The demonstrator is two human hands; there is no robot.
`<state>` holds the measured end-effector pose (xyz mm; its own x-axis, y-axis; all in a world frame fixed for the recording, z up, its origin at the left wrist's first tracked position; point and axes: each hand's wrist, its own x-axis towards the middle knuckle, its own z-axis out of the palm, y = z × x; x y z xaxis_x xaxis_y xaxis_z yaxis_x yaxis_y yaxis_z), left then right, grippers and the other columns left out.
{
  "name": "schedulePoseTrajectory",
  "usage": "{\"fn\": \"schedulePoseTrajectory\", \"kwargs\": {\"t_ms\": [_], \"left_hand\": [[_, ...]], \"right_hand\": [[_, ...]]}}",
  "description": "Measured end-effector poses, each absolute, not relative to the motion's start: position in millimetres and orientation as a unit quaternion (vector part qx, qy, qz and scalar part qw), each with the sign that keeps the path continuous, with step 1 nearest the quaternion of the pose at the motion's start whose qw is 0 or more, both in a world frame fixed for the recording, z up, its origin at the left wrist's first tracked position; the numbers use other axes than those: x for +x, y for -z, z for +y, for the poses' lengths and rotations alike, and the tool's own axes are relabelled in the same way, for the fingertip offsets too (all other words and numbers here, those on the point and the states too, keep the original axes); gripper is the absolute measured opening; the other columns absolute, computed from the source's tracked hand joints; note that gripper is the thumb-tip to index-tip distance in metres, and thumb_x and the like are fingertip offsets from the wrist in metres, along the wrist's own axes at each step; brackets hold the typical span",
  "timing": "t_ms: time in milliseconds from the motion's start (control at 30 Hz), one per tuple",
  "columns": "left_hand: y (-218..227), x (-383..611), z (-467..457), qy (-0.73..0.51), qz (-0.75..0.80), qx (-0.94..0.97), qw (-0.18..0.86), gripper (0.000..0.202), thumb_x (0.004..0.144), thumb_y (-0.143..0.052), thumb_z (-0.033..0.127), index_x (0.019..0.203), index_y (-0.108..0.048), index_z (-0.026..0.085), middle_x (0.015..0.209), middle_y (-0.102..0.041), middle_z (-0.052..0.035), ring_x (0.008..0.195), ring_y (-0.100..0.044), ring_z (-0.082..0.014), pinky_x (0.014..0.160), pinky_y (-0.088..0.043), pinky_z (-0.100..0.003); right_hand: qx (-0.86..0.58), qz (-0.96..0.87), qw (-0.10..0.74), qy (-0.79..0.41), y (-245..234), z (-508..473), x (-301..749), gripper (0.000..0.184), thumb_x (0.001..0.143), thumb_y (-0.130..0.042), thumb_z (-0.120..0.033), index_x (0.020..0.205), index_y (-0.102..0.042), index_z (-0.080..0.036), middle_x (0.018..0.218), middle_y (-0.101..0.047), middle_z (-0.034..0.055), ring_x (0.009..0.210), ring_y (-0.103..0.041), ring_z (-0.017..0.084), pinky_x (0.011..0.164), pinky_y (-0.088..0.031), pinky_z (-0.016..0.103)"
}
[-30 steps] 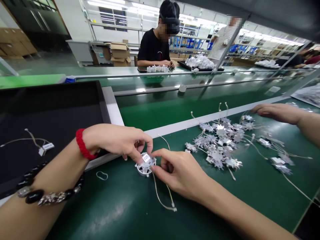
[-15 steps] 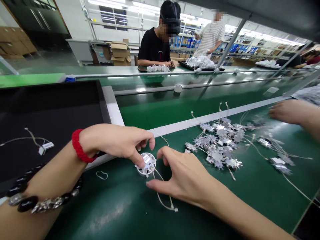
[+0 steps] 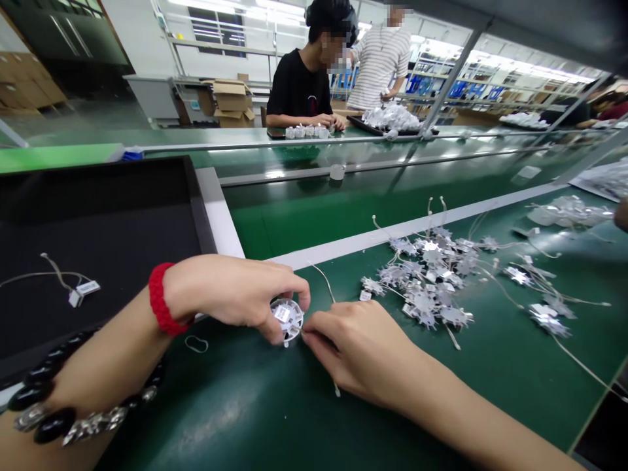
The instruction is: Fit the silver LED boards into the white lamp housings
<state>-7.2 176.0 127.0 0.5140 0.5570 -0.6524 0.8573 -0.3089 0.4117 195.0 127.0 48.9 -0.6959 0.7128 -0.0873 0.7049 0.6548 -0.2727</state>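
- White round holder (image 3: 287, 320) is held up in both hands, just over the tabletop, close to the corner of the black tray. A small paper tag sits on its top.
- Left hand (image 3: 230, 294) has a closed grip on the holder. The thumb and fingers wrap around its rim.
- Right hand (image 3: 358, 350) is closed too. Its fingers (image 3: 314, 333) pinch in at the holder's edge, by a thin wire (image 3: 321, 281). I cannot tell if they grasp the holder or only the wire.
- The work in hand looks like fixing the wire at the holder's edge. The next move seems to call for small, careful finger work there.
- Green tabletop (image 3: 220, 412) is smooth and shiny. It has a heap of silver star parts (image 3: 426, 281) with wires, and a small loop of rubber band (image 3: 196, 345).
- Black tray (image 3: 98, 196) has a wire with a white tag (image 3: 87, 288) on it.
- Someone else's hand (image 3: 622, 214) shows at the right edge.
- Across a green belt (image 3: 294, 216), a person in a black shirt (image 3: 299, 85) works at white parts (image 3: 307, 132). A person in a striped shirt (image 3: 377, 65) stands behind, near cardboard boxes (image 3: 230, 98) and bright shelves (image 3: 490, 91).
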Motion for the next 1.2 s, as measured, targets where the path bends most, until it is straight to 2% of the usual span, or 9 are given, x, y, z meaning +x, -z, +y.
{"fn": "schedulePoseTrajectory", "kwargs": {"t_ms": [167,333,533,767,867,967,1067,1200], "left_hand": [[-130.5,-9.3,177.2,0.2,0.468,0.782,0.361,0.038,0.092,-0.086,0.027,0.124,-0.065,0.025,0.121,-0.066,0.0005,0.1,-0.062,-0.0207,0.079,-0.043,-0.028],[-132.6,-5.9,178.7,0.205,0.472,0.781,0.353,0.026,0.095,-0.085,0.021,0.114,-0.068,0.023,0.121,-0.064,0.001,0.104,-0.061,-0.0184,0.083,-0.042,-0.026],[-127.6,-6.3,181.1,0.208,0.472,0.781,0.351,0.023,0.095,-0.085,0.02,0.111,-0.07,0.023,0.118,-0.064,0.0017,0.105,-0.061,-0.0186,0.084,-0.043,-0.027],[-126.9,-3.7,177.9,0.214,0.482,0.783,0.33,0.023,0.091,-0.085,0.018,0.105,-0.069,0.024,0.101,-0.064,0.0024,0.094,-0.06,-0.0203,0.072,-0.04,-0.029],[-128.3,-5.4,178.8,0.209,0.478,0.786,0.33,0.024,0.09,-0.085,0.018,0.107,-0.069,0.025,0.102,-0.066,0.0022,0.094,-0.061,-0.0207,0.072,-0.04,-0.03],[-132.9,-12.6,180.5,0.193,0.472,0.788,0.346,0.026,0.091,-0.082,0.019,0.114,-0.071,0.026,0.108,-0.068,0.0021,0.097,-0.063,-0.0206,0.077,-0.043,-0.028],[-136.7,-18.8,182.0,0.178,0.471,0.789,0.352,0.021,0.094,-0.077,0.022,0.114,-0.072,0.026,0.104,-0.068,0.0016,0.094,-0.064,-0.0211,0.077,-0.045,-0.028],[-133.2,-18.7,183.6,0.179,0.475,0.786,0.352,0.017,0.094,-0.077,0.023,0.111,-0.074,0.025,0.097,-0.067,0.0015,0.088,-0.063,-0.0208,0.071,-0.043,-0.029]], "right_hand": [[-0.379,-0.917,0.011,-0.121,-47.5,125.6,196.0,0.021,0.103,-0.059,-0.022,0.089,-0.074,-0.018,0.075,-0.077,0.007,0.06,-0.065,0.019,0.058,-0.019,0.032],[-0.376,-0.92,0.01,-0.11,-45.8,125.8,194.7,0.02,0.101,-0.06,-0.02,0.084,-0.07,-0.019,0.072,-0.075,0.0054,0.057,-0.061,0.017,0.057,-0.018,0.032],[-0.378,-0.919,0.023,-0.112,-43.4,126.1,194.1,0.021,0.101,-0.061,-0.02,0.082,-0.067,-0.019,0.071,-0.075,0.004,0.055,-0.061,0.016,0.056,-0.016,0.031],[-0.376,-0.917,0.068,-0.115,-36.5,126.1,196.2,0.021,0.099,-0.064,-0.02,0.078,-0.066,-0.018,0.065,-0.073,0.0025,0.05,-0.057,0.014,0.055,-0.015,0.031],[-0.369,-0.916,0.099,-0.12,-35.6,128.9,199.9,0.022,0.097,-0.07,-0.021,0.075,-0.067,-0.018,0.064,-0.072,-0.0002,0.05,-0.057,0.013,0.055,-0.016,0.03],[-0.362,-0.913,0.143,-0.123,-36.8,131.3,204.4,0.017,0.095,-0.077,-0.029,0.083,-0.072,-0.018,0.066,-0.071,-0.0021,0.054,-0.06,0.013,0.054,-0.02,0.028],[-0.349,-0.911,0.186,-0.119,-37.0,130.8,206.5,0.02,0.097,-0.077,-0.036,0.099,-0.075,-0.016,0.064,-0.068,-0.0033,0.053,-0.059,0.014,0.054,-0.026,0.027],[-0.321,-0.914,0.221,-0.108,-32.2,128.6,205.0,0.023,0.102,-0.07,-0.033,0.111,-0.076,-0.013,0.066,-0.07,-0.0015,0.054,-0.06,0.016,0.055,-0.03,0.029]]}}
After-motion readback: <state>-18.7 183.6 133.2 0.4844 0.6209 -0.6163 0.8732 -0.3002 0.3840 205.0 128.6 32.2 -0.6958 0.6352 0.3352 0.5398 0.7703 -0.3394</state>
